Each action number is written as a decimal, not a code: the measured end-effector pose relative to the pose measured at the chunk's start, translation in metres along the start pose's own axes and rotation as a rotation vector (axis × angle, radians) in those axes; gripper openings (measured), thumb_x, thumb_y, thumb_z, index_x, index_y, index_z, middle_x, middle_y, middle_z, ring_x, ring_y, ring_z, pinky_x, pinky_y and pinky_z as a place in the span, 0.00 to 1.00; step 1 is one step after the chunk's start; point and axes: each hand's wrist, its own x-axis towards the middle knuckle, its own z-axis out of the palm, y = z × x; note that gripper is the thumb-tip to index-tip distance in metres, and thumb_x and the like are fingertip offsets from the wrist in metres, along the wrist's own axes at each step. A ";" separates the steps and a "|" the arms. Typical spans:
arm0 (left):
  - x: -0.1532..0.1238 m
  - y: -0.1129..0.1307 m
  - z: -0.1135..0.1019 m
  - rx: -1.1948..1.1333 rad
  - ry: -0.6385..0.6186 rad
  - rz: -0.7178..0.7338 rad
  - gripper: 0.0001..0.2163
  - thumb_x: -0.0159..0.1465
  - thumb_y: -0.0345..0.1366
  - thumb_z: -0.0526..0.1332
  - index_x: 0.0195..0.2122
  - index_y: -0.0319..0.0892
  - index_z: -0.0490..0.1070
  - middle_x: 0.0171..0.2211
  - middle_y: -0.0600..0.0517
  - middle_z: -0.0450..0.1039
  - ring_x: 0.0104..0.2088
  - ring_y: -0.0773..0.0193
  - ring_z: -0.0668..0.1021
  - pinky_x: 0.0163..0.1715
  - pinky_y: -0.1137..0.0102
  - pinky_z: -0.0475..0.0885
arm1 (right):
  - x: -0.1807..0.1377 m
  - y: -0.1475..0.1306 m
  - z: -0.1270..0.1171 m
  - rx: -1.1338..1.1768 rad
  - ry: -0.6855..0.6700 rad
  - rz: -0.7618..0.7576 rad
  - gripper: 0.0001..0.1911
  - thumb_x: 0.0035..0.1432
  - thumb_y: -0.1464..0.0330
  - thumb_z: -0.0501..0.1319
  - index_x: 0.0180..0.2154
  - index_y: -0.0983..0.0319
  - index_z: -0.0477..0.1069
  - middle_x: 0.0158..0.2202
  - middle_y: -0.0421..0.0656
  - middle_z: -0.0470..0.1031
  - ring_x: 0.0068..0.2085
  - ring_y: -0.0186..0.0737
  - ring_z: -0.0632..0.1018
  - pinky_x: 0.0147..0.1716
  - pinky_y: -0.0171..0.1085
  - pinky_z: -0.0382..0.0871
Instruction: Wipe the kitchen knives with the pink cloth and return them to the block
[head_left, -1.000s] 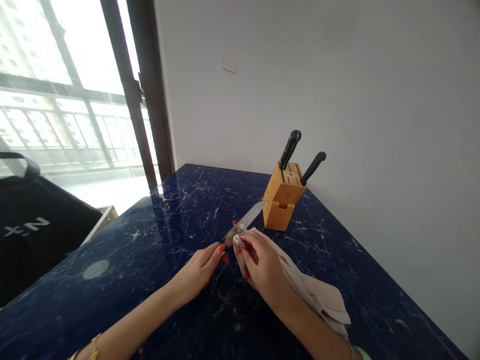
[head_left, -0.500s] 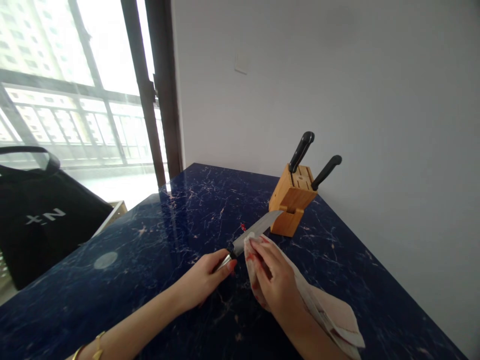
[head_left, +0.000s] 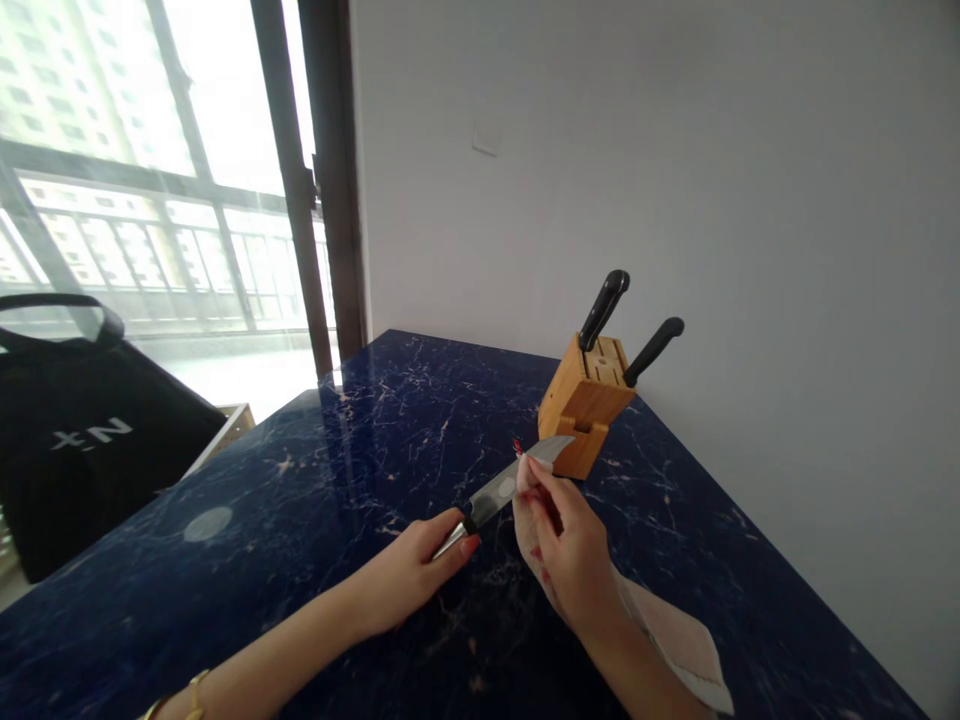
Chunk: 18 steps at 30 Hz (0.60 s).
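Observation:
My left hand [head_left: 431, 560] is closed around the handle of a kitchen knife [head_left: 491, 497], whose blade points up and to the right. A pale cloth [head_left: 679, 630] with red marks is pinched in my right hand [head_left: 574, 540]. Its folded edge wraps the blade about two thirds of the way to the tip, and a bit of red shows past the blade's far edge. Behind the tip stands a wooden knife block [head_left: 574, 400]. Two knives with black handles, one upper left [head_left: 604, 308] and one right [head_left: 654, 350], are in its slots.
The dark blue marble-patterned table [head_left: 420, 400] meets a white wall [head_left: 712, 200] at the back and right. Left of the table is a black bag [head_left: 97, 450] with white lettering, beside a pale box edge [head_left: 225, 435]. A dark-framed glass door [head_left: 300, 200] stands behind.
My right hand has slid the cloth along the blade toward the tip, up and to the right. My left hand keeps its grip on the handle, nearly in the same place.

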 end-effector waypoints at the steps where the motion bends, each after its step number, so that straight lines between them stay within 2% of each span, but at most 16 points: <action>1: 0.000 0.001 0.001 0.032 0.030 0.021 0.16 0.63 0.48 0.46 0.31 0.41 0.61 0.21 0.60 0.57 0.20 0.72 0.62 0.19 0.76 0.57 | -0.001 -0.001 0.001 -0.007 0.002 -0.022 0.18 0.59 0.71 0.51 0.51 0.60 0.64 0.46 0.47 0.70 0.47 0.41 0.72 0.48 0.43 0.67; 3: -0.001 0.004 0.001 0.080 0.078 0.045 0.13 0.63 0.45 0.47 0.31 0.42 0.61 0.21 0.59 0.59 0.23 0.71 0.64 0.24 0.75 0.58 | -0.002 -0.009 0.004 -0.010 -0.047 -0.093 0.16 0.59 0.72 0.51 0.49 0.60 0.66 0.44 0.46 0.72 0.46 0.41 0.72 0.50 0.44 0.65; 6: -0.002 0.009 0.000 0.105 0.086 0.049 0.10 0.64 0.42 0.47 0.35 0.42 0.62 0.24 0.58 0.63 0.26 0.69 0.66 0.27 0.75 0.59 | -0.004 -0.023 0.008 0.042 -0.161 -0.191 0.15 0.59 0.73 0.50 0.46 0.58 0.68 0.37 0.42 0.74 0.41 0.37 0.74 0.50 0.41 0.66; 8: -0.003 0.010 0.000 0.115 0.083 0.053 0.10 0.64 0.41 0.46 0.36 0.43 0.61 0.26 0.57 0.65 0.27 0.68 0.68 0.28 0.75 0.60 | -0.003 -0.024 0.008 0.068 -0.170 -0.202 0.14 0.60 0.73 0.50 0.45 0.58 0.69 0.36 0.42 0.74 0.40 0.36 0.75 0.48 0.40 0.67; 10: -0.002 0.008 0.001 0.139 0.083 0.048 0.09 0.64 0.41 0.46 0.36 0.43 0.60 0.25 0.57 0.65 0.26 0.68 0.69 0.27 0.74 0.60 | -0.001 -0.019 0.006 0.060 -0.090 -0.120 0.11 0.59 0.71 0.52 0.43 0.60 0.68 0.38 0.44 0.74 0.42 0.38 0.74 0.46 0.40 0.68; 13: -0.002 0.004 0.005 0.198 0.103 0.037 0.09 0.64 0.43 0.47 0.34 0.44 0.59 0.23 0.57 0.64 0.25 0.67 0.69 0.25 0.74 0.59 | 0.000 -0.009 0.003 0.060 0.032 0.092 0.09 0.57 0.67 0.55 0.40 0.62 0.68 0.38 0.47 0.74 0.39 0.40 0.75 0.40 0.40 0.71; 15: -0.001 0.002 0.007 0.218 0.110 0.034 0.09 0.64 0.43 0.47 0.35 0.44 0.59 0.24 0.57 0.65 0.25 0.66 0.70 0.26 0.74 0.59 | -0.003 -0.009 0.005 0.094 0.011 0.138 0.09 0.57 0.67 0.55 0.40 0.61 0.67 0.38 0.47 0.74 0.39 0.40 0.75 0.39 0.39 0.71; 18: -0.001 0.003 0.006 0.194 0.088 0.044 0.09 0.64 0.42 0.47 0.36 0.44 0.61 0.26 0.55 0.67 0.27 0.66 0.71 0.27 0.74 0.60 | -0.008 -0.017 0.012 0.136 -0.108 0.036 0.08 0.58 0.70 0.53 0.40 0.60 0.66 0.39 0.44 0.74 0.43 0.39 0.74 0.44 0.39 0.69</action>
